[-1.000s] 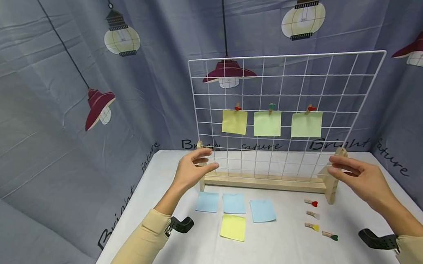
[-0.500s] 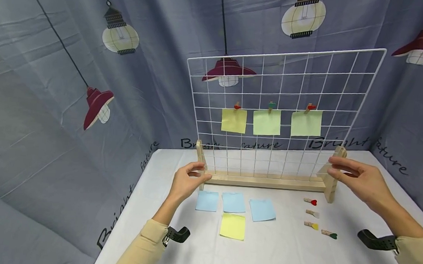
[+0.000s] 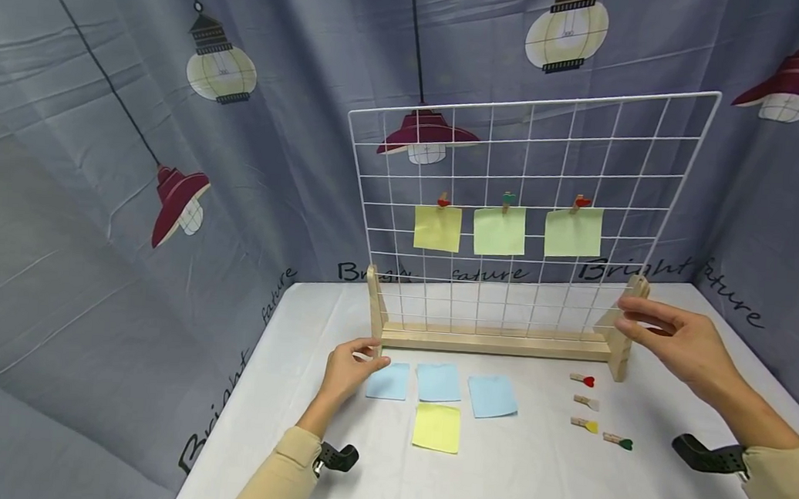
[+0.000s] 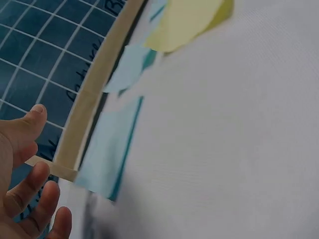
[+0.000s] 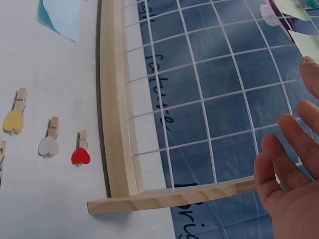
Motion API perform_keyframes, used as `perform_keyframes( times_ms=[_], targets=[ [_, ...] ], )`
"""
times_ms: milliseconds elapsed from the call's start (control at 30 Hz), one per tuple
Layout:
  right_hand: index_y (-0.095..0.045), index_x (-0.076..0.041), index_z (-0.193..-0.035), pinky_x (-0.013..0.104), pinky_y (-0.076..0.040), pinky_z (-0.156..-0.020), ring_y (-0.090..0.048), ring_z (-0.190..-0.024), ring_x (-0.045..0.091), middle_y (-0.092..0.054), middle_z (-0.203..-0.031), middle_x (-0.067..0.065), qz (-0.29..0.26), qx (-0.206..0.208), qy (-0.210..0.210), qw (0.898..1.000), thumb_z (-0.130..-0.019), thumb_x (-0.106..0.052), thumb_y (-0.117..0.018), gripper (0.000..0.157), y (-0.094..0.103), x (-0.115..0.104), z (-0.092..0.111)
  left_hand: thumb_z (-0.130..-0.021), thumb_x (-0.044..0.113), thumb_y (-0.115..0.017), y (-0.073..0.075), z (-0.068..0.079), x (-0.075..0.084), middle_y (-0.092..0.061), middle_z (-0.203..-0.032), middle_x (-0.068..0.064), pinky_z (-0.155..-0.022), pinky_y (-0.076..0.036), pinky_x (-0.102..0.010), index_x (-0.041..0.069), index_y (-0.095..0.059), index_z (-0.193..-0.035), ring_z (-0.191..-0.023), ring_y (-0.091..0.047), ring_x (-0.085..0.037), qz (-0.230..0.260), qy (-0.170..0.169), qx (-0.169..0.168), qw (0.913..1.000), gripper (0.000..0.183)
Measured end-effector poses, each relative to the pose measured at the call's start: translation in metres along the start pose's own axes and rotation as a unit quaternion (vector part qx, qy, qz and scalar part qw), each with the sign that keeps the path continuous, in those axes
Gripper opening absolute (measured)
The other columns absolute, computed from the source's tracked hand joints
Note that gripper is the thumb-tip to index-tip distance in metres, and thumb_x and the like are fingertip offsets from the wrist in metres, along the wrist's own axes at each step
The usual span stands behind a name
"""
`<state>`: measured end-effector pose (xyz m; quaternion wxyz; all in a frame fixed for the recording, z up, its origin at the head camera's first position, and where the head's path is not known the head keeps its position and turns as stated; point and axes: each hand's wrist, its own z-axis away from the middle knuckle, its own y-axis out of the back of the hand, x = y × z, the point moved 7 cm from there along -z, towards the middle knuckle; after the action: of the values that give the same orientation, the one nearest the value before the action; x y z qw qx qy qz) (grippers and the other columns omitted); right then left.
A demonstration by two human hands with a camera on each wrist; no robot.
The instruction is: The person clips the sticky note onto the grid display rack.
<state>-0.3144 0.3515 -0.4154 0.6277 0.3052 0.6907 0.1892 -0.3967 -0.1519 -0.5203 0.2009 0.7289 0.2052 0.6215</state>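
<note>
My left hand (image 3: pixel 347 371) hovers at the left blue sticky note (image 3: pixel 387 381), thumb and fingers apart with nothing between them; the left wrist view shows a gap between them too. Two more blue notes, the middle one (image 3: pixel 438 382) and the right one (image 3: pixel 493 397), lie on the table with a yellow note (image 3: pixel 436 428) in front. My right hand (image 3: pixel 688 345) is in the air near the right foot (image 3: pixel 620 327) of the wooden stand, fingers loosely bent and holding nothing. Above stands a white wire grid (image 3: pixel 489 163) with three notes clipped on, including a yellow one (image 3: pixel 437 228).
Several small wooden clothespins with hearts lie at the right, among them a red one (image 3: pixel 582 380) and a green one (image 3: pixel 618 441). The stand's wooden bar (image 3: pixel 497 343) runs behind the blue notes. A lamp-printed curtain (image 3: pixel 274 156) surrounds the white table (image 3: pixel 493 496).
My left hand has come down from the left side of the grid to the left blue note. The right hand has stayed nearly still. The head view has shifted slightly.
</note>
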Motion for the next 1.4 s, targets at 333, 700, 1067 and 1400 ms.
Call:
perform_keyframes(
  times_ms=[333,700,1067,1400],
  targets=[
    [-0.05,-0.003,-0.151,0.072,-0.044,-0.099,-0.046,-0.133,0.052,-0.046,-0.153,0.031,-0.003,-0.004,0.0,1.0,-0.102,-0.046,-0.063,0.067,0.0,-0.001,0.002,-0.081,0.019,-0.089,-0.008,0.005,-0.022,-0.073,-0.095,-0.008,-0.084,-0.058,-0.042,0.014,-0.081,-0.111,-0.091,-0.073,-0.022,-0.029,0.011,0.026,0.9992,0.031],
    [-0.05,-0.002,-0.15,0.073,-0.042,-0.099,-0.044,-0.133,0.053,-0.047,-0.151,0.033,-0.003,0.001,0.005,1.0,-0.102,-0.045,-0.063,0.066,0.001,0.003,0.004,-0.078,0.013,-0.09,-0.014,0.006,-0.026,-0.077,-0.099,-0.004,-0.078,-0.055,-0.035,0.013,-0.081,-0.105,-0.086,-0.07,-0.016,-0.066,0.003,0.04,0.997,0.029],
    [-0.056,-0.006,-0.147,0.038,-0.054,-0.092,-0.054,-0.123,0.019,-0.06,-0.142,0.008,0.009,0.008,0.007,1.0,-0.099,-0.049,-0.066,0.065,0.005,0.006,0.008,-0.077,0.011,-0.09,-0.016,0.004,-0.027,-0.073,-0.083,-0.001,-0.073,-0.051,-0.035,0.013,-0.072,-0.09,-0.076,-0.063,-0.013,-0.093,0.02,0.054,0.994,0.023],
    [-0.055,-0.006,-0.147,0.018,-0.042,-0.078,-0.052,-0.127,0.033,-0.057,-0.146,0.013,0.009,0.003,0.005,1.0,-0.099,-0.047,-0.067,0.064,0.003,0.009,0.009,-0.079,0.009,-0.089,-0.017,0.003,-0.027,-0.068,-0.074,0.003,-0.07,-0.051,-0.035,0.011,-0.071,-0.094,-0.068,-0.06,-0.011,-0.084,0.033,0.052,0.9945,0.024]
  ],
)
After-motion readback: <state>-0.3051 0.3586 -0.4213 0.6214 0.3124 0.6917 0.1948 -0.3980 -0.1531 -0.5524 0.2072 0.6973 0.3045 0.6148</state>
